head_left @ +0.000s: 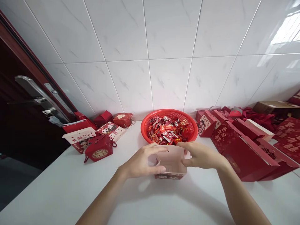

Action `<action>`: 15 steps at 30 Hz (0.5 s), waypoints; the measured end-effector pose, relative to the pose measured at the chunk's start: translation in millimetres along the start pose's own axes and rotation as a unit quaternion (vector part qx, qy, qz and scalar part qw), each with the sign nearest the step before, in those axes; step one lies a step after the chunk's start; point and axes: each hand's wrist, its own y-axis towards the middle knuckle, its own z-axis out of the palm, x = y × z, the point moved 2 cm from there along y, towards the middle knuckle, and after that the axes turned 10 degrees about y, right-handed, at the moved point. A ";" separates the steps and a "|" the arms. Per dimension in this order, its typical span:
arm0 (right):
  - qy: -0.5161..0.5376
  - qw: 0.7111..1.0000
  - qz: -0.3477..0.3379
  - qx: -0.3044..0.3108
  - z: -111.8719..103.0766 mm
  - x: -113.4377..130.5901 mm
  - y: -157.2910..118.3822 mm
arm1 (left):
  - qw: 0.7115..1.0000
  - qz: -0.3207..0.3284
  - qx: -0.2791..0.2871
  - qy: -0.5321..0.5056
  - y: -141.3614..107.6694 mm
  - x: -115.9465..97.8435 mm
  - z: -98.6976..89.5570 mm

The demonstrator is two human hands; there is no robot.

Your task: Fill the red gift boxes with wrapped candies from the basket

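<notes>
An open-topped paper box, pale inside with a red printed front, stands on the white table in front of me. My left hand grips its left side, thumb toward the front edge and fingers along the back. On the right side my right hand holds the box wall between thumb and fingers. Just behind the box is a round red basket filled with wrapped candies. The box's inside shows no contents, though its far corners are partly covered by my fingers.
Small red gift boxes stand at the left. Larger red bags and boxes crowd the right, with a brown carton behind. A tiled wall rises behind the table; a dark door with a handle is far left.
</notes>
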 end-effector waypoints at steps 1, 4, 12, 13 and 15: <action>0.003 1.000 0.005 -0.004 -1.8 -2.3 -1.8 | 1.000 0.001 0.000 -0.003 1.4 1.1 0.5; 0.028 1.000 0.012 -0.002 -5.8 -6.6 -5.9 | 1.000 0.016 0.009 -0.024 5.1 -0.2 3.8; 0.146 0.988 -0.011 -0.041 -32.8 -13.3 -7.6 | 0.990 0.097 -0.025 -0.097 14.1 -7.1 3.7; 0.173 0.982 -0.015 -0.068 -37.1 -16.8 -6.6 | 0.986 0.110 -0.046 -0.115 17.4 -4.9 -0.3; 0.226 0.965 -0.021 -0.129 -43.2 -26.0 -2.5 | 0.980 0.116 -0.085 -0.140 28.4 2.8 -10.2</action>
